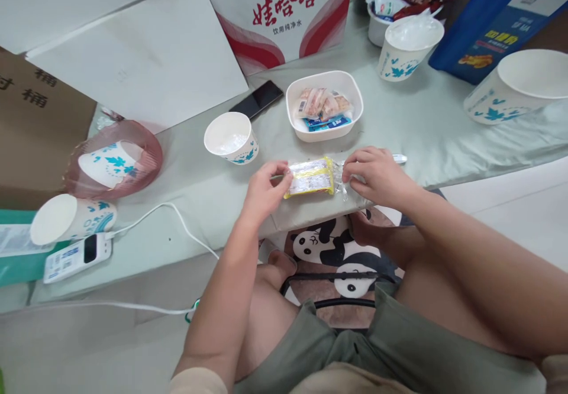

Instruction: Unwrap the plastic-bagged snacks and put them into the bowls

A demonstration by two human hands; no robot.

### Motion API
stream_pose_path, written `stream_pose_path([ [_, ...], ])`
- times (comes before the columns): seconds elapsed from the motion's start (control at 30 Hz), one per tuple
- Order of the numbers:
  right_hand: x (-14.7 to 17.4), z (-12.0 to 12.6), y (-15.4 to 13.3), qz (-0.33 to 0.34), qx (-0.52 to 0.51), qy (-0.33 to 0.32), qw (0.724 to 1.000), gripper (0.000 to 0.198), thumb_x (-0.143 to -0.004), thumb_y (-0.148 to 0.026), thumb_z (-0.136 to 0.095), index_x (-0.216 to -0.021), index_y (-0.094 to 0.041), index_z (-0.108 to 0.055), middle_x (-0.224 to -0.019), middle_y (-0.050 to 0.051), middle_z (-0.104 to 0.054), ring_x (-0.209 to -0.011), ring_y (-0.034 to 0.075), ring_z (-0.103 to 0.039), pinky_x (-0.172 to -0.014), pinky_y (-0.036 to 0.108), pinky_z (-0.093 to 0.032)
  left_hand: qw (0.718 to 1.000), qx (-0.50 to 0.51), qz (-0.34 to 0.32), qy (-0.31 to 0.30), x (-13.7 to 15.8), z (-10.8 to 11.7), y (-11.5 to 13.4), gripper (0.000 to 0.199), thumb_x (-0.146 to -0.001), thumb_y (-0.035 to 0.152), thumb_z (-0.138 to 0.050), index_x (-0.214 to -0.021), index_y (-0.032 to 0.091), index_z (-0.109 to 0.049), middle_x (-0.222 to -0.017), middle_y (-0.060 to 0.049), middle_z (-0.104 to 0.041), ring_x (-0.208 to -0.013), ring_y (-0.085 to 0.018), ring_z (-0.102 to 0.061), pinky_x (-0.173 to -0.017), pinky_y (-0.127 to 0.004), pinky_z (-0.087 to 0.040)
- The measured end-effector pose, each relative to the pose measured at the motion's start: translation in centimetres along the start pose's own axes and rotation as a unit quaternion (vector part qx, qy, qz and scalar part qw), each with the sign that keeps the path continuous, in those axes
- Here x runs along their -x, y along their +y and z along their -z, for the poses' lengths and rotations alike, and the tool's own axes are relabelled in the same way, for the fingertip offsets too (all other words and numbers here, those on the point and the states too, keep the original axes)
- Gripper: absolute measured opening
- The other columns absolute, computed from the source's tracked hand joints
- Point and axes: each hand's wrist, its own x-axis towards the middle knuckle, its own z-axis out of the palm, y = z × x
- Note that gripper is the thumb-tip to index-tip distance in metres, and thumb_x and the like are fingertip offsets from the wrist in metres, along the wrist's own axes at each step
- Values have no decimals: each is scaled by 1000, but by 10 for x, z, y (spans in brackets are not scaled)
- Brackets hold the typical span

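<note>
A silver packet with yellow edges [310,176] lies flat near the table's front edge. My left hand [265,190] pinches its left end between thumb and fingers. At the packet's right side is a crinkled clear plastic wrapper [341,182]. The curled fingers of my right hand [371,172] are closed on that plastic. Behind the right hand, the pale end of a slim object [400,159] sticks out; its kind is hidden. Just beyond the packet stands a white tub [325,136] with small food packs in it.
A paper cup [242,152] and a black phone [260,99] are left of the tub. Farther left are a pink bowl [153,158] and a white device [66,262] with a cable. Boxes [284,15] line the back. More cups [402,63] stand at right.
</note>
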Motion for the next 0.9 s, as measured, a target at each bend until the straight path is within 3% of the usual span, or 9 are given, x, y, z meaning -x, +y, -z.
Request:
stream_pose_path([
  [0.13,1,3,3,-6,-6,17,1000,21,-80,-15,-52,-79,-23,-71,-98,8,-72,-104,30,-61,-87,45,-39,991,63,48,108,2,19,-4,7,-73,24,-65,-72,20,-59,-80,-2,-69,-71,-14,-63,-67,-27,-51],
  [0.23,4,6,7,-14,-7,21,1000,23,-79,-15,-50,-77,-23,-72,-99,8,-73,-104,31,-63,-87,47,-41,987,51,98,115,10,40,-13,8,-66,16,-62,-66,21,-56,-58,4,-57,-55,-11,-53,-56,-24,-43],
  [0.37,7,13,10,-64,-2,53,996,28,-82,-17,-48,-77,-24,-75,-103,10,-73,-103,32,-64,-90,49,-45,982,-4,132,132,21,55,-23,12,-64,13,-60,-64,21,-52,-53,5,-51,-50,-11,-47,-49,-23,-33],
  [0.47,5,15,2,-80,-8,118,990,27,-87,-27,-53,-98,-23,-76,-109,12,-71,-104,31,-64,-92,47,-47,979,-49,72,184,21,52,-18,8,-71,18,-62,-75,22,-56,-67,2,-59,-62,-13,-54,-57,-26,-40],
  [0.53,1,11,-7,-41,-9,103,994,32,-87,-36,-59,-113,-22,-73,-116,14,-70,-107,32,-63,-91,46,-47,981,-87,24,172,18,46,-10,20,-73,25,-68,-91,22,-61,-92,-2,-68,-81,-17,-62,-69,-28,-47],
  [0.6,-5,6,-14,-9,4,49,999,31,-87,-35,-61,-113,-22,-72,-112,13,-72,-105,32,-64,-88,45,-46,986,-118,7,114,13,42,-3,35,-70,30,-74,-103,23,-64,-110,-5,-69,-95,-20,-64,-77,-31,-49],
  [0.67,-11,2,-17,-13,15,8,1000,22,-89,-30,-56,-101,-23,-74,-98,10,-75,-96,30,-66,-82,42,-44,990,-130,27,55,10,40,0,31,-71,31,-74,-99,22,-68,-104,-6,-72,-88,-21,-64,-75,-32,-49],
  [0.73,-14,0,-15,-33,8,8,999,23,-92,-27,-51,-91,-23,-73,-88,8,-75,-88,27,-66,-78,39,-44,991,-122,47,29,7,42,-1,15,-76,30,-69,-88,20,-69,-88,-4,-72,-74,-18,-62,-70,-31,-47],
  [0.9,-21,4,-10,-87,-3,85,993,22,-92,-30,-51,-89,-23,-72,-94,10,-75,-90,29,-65,-77,41,-44,988,-120,65,70,9,51,-7,14,-84,33,-61,-83,20,-66,-76,-1,-65,-61,-15,-54,-60,-29,-42],
])
